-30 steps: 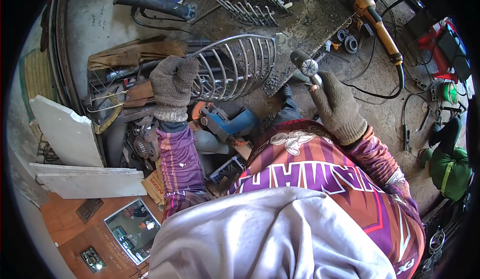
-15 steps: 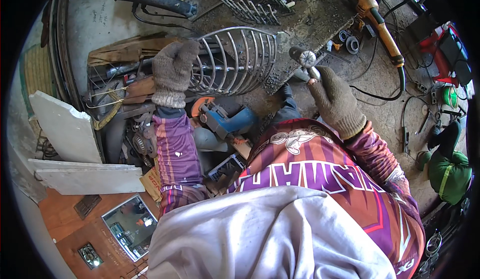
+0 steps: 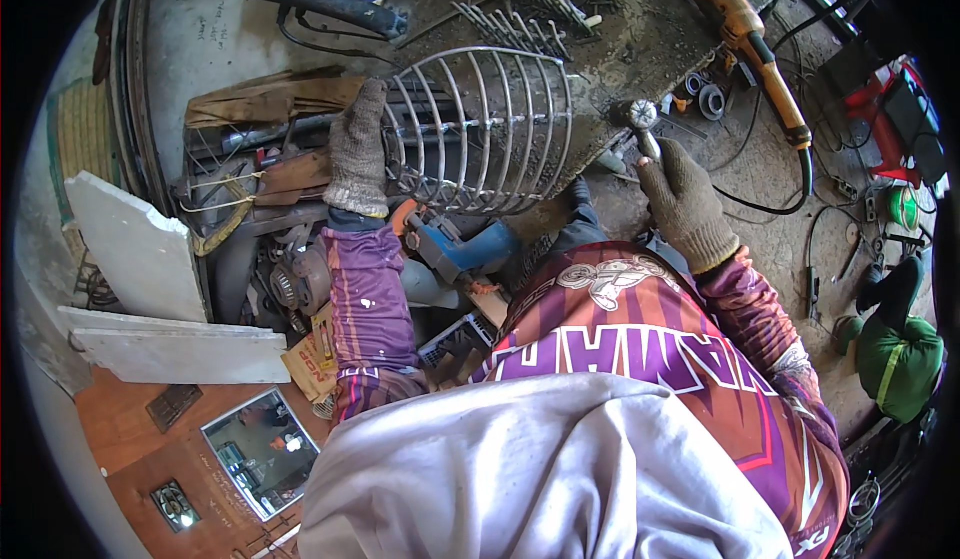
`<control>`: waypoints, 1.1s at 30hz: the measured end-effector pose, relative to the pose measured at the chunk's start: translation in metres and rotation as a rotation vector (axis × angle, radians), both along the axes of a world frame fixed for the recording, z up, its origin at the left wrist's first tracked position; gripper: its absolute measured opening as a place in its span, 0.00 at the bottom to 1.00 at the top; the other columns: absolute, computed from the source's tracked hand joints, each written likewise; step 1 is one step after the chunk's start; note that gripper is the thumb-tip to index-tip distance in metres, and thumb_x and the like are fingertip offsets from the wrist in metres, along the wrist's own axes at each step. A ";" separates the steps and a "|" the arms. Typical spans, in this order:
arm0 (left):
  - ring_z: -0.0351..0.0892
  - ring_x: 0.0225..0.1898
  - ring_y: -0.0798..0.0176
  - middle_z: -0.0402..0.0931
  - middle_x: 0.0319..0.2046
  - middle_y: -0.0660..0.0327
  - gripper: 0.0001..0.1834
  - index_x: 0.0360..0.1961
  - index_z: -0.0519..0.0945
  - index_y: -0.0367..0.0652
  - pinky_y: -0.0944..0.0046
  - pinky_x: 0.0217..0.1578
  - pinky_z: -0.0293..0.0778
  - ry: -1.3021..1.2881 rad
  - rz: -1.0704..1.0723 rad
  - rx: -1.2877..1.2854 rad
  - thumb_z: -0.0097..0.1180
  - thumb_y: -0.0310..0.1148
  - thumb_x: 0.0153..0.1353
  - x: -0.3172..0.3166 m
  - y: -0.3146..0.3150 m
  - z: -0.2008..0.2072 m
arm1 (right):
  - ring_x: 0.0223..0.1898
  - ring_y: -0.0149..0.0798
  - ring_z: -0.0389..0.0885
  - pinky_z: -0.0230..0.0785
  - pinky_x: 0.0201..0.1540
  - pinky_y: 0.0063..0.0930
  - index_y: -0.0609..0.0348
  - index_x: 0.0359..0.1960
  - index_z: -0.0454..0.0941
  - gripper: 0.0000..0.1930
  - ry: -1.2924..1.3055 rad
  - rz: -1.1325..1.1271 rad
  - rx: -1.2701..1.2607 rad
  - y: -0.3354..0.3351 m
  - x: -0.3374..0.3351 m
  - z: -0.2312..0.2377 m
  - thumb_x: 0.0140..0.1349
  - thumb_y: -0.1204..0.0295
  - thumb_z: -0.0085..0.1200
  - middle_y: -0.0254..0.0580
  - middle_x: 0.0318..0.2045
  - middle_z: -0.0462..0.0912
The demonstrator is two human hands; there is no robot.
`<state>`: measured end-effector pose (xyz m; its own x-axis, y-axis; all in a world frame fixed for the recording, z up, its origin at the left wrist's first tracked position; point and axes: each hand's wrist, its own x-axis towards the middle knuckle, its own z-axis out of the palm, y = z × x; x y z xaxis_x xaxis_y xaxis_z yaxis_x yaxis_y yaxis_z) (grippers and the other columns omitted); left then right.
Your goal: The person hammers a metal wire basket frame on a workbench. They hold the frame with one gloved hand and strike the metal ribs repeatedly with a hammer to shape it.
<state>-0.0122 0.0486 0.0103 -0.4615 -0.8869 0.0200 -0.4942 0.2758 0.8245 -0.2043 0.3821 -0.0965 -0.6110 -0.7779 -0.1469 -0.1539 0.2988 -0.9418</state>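
My left hand [image 3: 360, 144], in a grey-brown knit glove, closes on the left end of a basket-like grille [image 3: 487, 127] of curved metal rods. The grille's ribs fan out to the right over the edge of the dark worktop. To its right, my right hand [image 3: 690, 204], gloved the same way, is wrapped round the handle of a hammer [image 3: 643, 117] with a shiny round metal head. The hammer head is raised, apart from the grille. Most of its handle is hidden in the glove.
Below the grille lies a blue angle grinder [image 3: 465, 246] with an orange disc. A long orange power tool [image 3: 755, 49] and metal rods [image 3: 510, 29] rest on the worktop [image 3: 640, 19]. White boards [image 3: 130, 249] lean at left. Another person in green [image 3: 900, 359] is at far right.
The grille has shifted right and tilted, its ribs now facing me more. My left hand has moved right with it. My right hand and the hammer have moved slightly right.
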 end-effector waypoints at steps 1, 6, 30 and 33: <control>0.64 0.23 0.77 0.69 0.21 0.74 0.24 0.26 0.81 0.53 0.68 0.25 0.62 0.039 0.046 0.038 0.62 0.62 0.63 -0.002 0.003 0.002 | 0.44 0.67 0.80 0.72 0.43 0.47 0.62 0.50 0.74 0.16 0.003 0.006 -0.006 0.000 -0.001 0.000 0.73 0.61 0.52 0.63 0.37 0.81; 0.65 0.20 0.77 0.70 0.20 0.75 0.24 0.23 0.78 0.56 0.70 0.21 0.60 0.021 0.088 0.053 0.64 0.63 0.61 -0.003 0.012 0.010 | 0.44 0.68 0.80 0.71 0.42 0.48 0.63 0.48 0.74 0.15 0.018 0.010 0.021 -0.002 -0.004 0.000 0.73 0.62 0.52 0.63 0.37 0.80; 0.72 0.33 0.71 0.82 0.30 0.67 0.28 0.43 0.87 0.35 0.64 0.39 0.68 -0.080 -0.175 -0.040 0.63 0.55 0.66 -0.009 0.037 0.030 | 0.40 0.69 0.80 0.70 0.38 0.51 0.62 0.46 0.72 0.16 0.107 0.012 0.031 -0.004 -0.003 -0.001 0.73 0.60 0.52 0.64 0.33 0.80; 0.75 0.30 0.67 0.83 0.28 0.61 0.30 0.40 0.87 0.36 0.60 0.37 0.70 -0.190 -0.199 -0.092 0.62 0.59 0.65 -0.018 0.041 0.035 | 0.41 0.71 0.79 0.70 0.39 0.54 0.62 0.45 0.71 0.16 0.090 0.016 0.061 -0.004 -0.003 -0.002 0.73 0.58 0.51 0.65 0.34 0.80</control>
